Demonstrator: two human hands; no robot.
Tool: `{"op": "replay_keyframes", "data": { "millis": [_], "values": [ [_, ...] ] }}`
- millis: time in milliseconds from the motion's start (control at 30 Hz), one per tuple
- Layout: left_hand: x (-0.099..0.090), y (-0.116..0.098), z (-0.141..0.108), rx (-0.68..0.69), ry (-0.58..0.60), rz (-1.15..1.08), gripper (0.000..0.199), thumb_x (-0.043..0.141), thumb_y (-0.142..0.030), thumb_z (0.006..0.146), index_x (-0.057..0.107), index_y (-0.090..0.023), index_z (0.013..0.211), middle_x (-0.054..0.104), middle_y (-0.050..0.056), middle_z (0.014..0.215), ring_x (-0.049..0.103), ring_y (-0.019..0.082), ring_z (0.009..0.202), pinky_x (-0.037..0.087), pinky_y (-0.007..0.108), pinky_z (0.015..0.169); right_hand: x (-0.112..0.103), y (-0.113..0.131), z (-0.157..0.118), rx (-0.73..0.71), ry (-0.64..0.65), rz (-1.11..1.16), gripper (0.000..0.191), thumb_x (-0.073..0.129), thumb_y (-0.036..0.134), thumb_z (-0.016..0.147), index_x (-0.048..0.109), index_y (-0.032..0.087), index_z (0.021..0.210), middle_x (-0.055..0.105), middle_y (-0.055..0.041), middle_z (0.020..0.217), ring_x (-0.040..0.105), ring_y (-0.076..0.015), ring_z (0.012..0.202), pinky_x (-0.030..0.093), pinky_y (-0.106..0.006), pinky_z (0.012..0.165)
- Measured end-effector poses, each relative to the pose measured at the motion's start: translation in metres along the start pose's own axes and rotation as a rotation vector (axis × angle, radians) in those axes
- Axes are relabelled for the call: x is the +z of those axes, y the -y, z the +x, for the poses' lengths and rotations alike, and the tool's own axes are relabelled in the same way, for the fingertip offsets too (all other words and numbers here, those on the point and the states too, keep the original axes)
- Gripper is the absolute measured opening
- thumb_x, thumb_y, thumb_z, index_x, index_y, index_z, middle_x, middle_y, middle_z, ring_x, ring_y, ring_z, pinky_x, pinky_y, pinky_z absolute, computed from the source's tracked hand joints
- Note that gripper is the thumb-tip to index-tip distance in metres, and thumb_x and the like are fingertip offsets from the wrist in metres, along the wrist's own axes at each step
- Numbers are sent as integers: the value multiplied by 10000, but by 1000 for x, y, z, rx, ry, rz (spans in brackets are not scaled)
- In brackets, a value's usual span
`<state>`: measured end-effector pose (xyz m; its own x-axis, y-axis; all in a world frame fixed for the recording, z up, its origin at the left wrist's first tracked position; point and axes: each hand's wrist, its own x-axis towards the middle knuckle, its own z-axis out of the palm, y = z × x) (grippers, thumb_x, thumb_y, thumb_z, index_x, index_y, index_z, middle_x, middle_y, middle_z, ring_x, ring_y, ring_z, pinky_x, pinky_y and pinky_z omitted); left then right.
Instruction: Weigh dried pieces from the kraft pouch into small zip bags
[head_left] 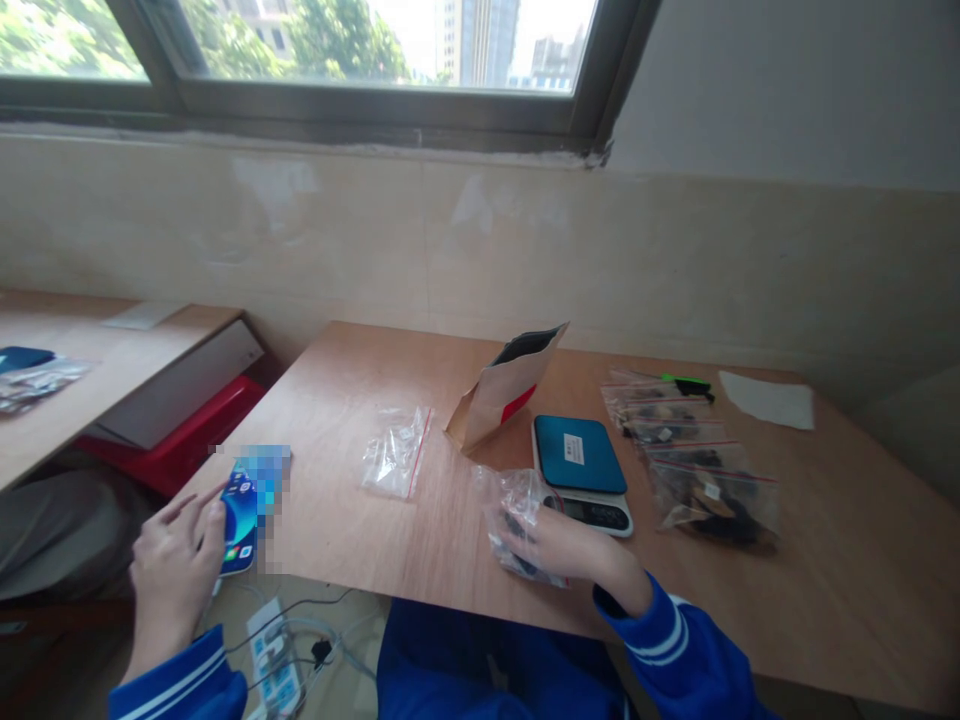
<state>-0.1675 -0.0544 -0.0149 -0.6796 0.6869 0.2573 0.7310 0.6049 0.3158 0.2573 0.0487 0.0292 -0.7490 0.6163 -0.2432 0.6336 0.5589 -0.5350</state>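
At the table's left edge, my left hand (180, 550) rests against a lit phone (241, 510), its thumb and fingers at the phone's left side. My right hand (536, 540) is in or behind a clear plastic bag (525, 495) near the front edge; dark items show in the bag, and the plastic partly hides the fingers. Behind that hand sits a scale (581, 455) with a blue top and a dark display. A brown paper pouch (495, 400) stands open, tilted, behind the bag. Another clear bag (394, 455) lies flat between phone and pouch.
Several zip bags (712, 495) with dark items overlap on the right, beside a green and black tool (686, 385) and white paper (769, 400). A power strip (276, 655) with cables lies below the table. A red stool (172, 440) and another table (112, 340) are left.
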Motion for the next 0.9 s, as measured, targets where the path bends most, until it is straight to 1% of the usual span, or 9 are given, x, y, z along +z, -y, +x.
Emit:
{"op": "replay_keyframes", "data": {
  "millis": [133,233,333,567,633,700,800,867,900],
  "values": [
    [-4,0,3,-30,29,70,587,235,-514,926,648,-212,1214,550,87,1330,542,293,1157,431,460,990,-4,4,-2,18,-1,79,312,387,245,956,589,151,1174,638,-157,1239,603,-266,1141,425,-375,1006],
    [-6,-1,1,0,28,39,573,242,-514,926,677,-240,1181,547,72,1351,538,300,1186,423,478,1003,-5,6,-1,48,3,117,324,372,251,963,582,138,1183,628,-162,1250,602,-261,1143,417,-383,1027],
    [-6,-4,-1,40,27,12,548,277,-520,920,705,-253,1135,522,64,1391,521,311,1223,420,489,1008,-2,2,0,21,-16,109,321,371,253,962,600,131,1151,650,-169,1197,623,-264,1097,431,-402,1017],
    [7,3,2,73,61,34,511,325,-523,907,677,-281,1186,499,81,1416,507,343,1237,396,555,1007,14,-20,0,-120,-120,77,309,415,258,947,613,177,1169,647,-150,1210,605,-264,1129,426,-416,1027],
    [11,7,3,81,64,41,498,337,-528,899,690,-291,1158,504,70,1411,512,342,1223,400,565,996,14,-20,0,-122,-125,76,308,412,258,948,609,172,1168,645,-151,1213,598,-264,1139,410,-424,1040],
    [12,9,2,105,-3,12,483,355,-531,889,702,-287,1119,517,56,1395,514,333,1211,401,559,999,12,-16,-1,-77,-112,86,306,416,262,947,601,166,1172,626,-158,1248,574,-277,1176,388,-441,1054],
    [6,-4,-7,172,-177,-93,492,358,-530,885,692,-242,1104,565,79,1324,524,331,1190,392,552,1016,7,-10,-3,-16,-90,117,315,431,289,945,583,162,1190,623,-161,1255,567,-290,1183,392,-443,1046],
    [-1,-27,-22,227,-208,-199,493,336,-507,902,677,-214,1105,613,108,1221,548,323,1151,387,542,1025,4,-9,-5,-9,-58,136,311,427,277,941,578,159,1186,631,-154,1232,580,-279,1153,406,-424,1031],
    [-4,-41,-33,257,-179,-277,478,344,-495,906,671,-203,1095,624,116,1177,556,314,1134,393,518,1025,2,-9,-6,-14,-33,143,299,426,252,933,583,154,1169,637,-150,1213,590,-268,1124,416,-411,1018]
  ]
}}
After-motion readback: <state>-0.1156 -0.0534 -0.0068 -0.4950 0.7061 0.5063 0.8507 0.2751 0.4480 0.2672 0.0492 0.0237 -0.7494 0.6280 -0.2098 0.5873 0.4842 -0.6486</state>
